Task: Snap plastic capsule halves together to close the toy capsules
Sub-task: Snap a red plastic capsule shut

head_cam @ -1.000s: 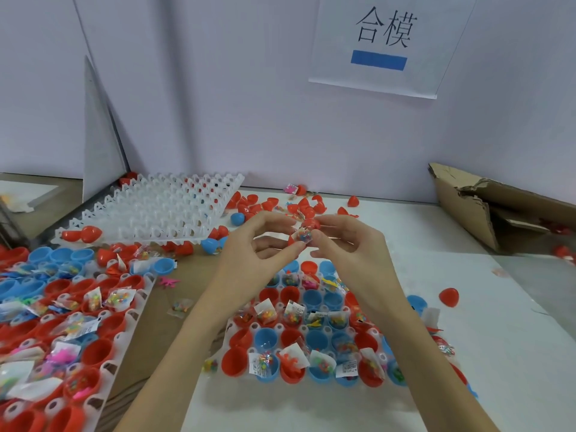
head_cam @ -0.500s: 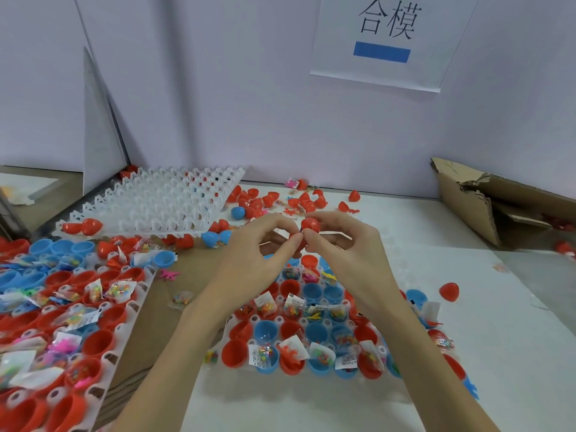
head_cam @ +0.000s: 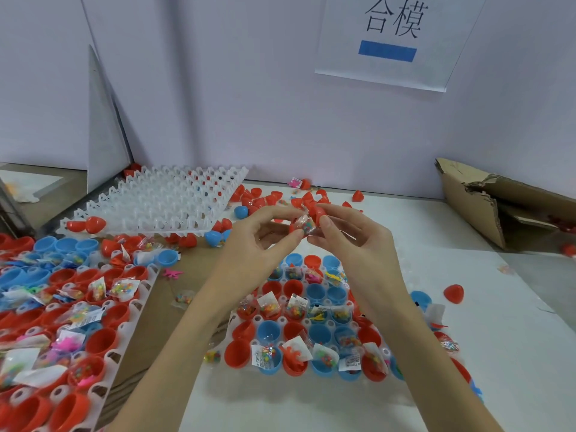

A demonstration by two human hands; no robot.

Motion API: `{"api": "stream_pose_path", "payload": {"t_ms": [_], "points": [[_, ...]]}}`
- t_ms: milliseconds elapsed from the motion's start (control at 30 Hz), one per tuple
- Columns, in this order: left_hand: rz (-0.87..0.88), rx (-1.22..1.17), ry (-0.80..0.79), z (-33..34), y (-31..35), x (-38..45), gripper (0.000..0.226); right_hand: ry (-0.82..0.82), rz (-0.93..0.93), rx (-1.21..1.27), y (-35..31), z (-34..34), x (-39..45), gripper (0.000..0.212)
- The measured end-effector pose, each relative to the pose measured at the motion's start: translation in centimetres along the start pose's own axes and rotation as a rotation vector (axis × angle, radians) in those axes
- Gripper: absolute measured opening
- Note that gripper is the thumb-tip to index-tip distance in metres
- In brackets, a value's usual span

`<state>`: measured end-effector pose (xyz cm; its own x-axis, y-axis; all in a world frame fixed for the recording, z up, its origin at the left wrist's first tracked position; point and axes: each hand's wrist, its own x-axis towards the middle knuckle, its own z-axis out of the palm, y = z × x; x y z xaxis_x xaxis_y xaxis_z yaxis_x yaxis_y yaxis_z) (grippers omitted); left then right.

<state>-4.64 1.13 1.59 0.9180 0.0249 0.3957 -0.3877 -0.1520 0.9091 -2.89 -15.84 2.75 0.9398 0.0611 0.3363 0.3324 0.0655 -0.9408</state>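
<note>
Fingers of both hands are pinching a red capsule above the tray, tucking its toy packet inside before snapping.

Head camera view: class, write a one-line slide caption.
Left hand and right hand press red capsule halves around a toy packet above a filled tray.

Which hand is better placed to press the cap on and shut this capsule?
Right. The right hand holds the red cap just above the packet, while the left hand steadies the lower red half holding it.
</note>
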Motion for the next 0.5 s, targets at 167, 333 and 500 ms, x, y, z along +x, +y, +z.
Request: {"api": "stream_pose_path", "payload": {"t_ms": [167,333,500], "points": [[0.012,0.008,0.051,0.24,0.17,-0.18,0.019,-0.007,-0.044,-0.065,0.09,0.28,-0.05,0.017],[0.018,0.04,0.09,0.64,0.09,-0.24,0.017,0.007,-0.083,-0.087,0.32,0.37,-0.03,0.017],[0.002,0.043,0.14,0.61,0.12,-0.11,0.016,0.032,-0.137,-0.114,0.63,0.85,-0.23,0.019]]}}
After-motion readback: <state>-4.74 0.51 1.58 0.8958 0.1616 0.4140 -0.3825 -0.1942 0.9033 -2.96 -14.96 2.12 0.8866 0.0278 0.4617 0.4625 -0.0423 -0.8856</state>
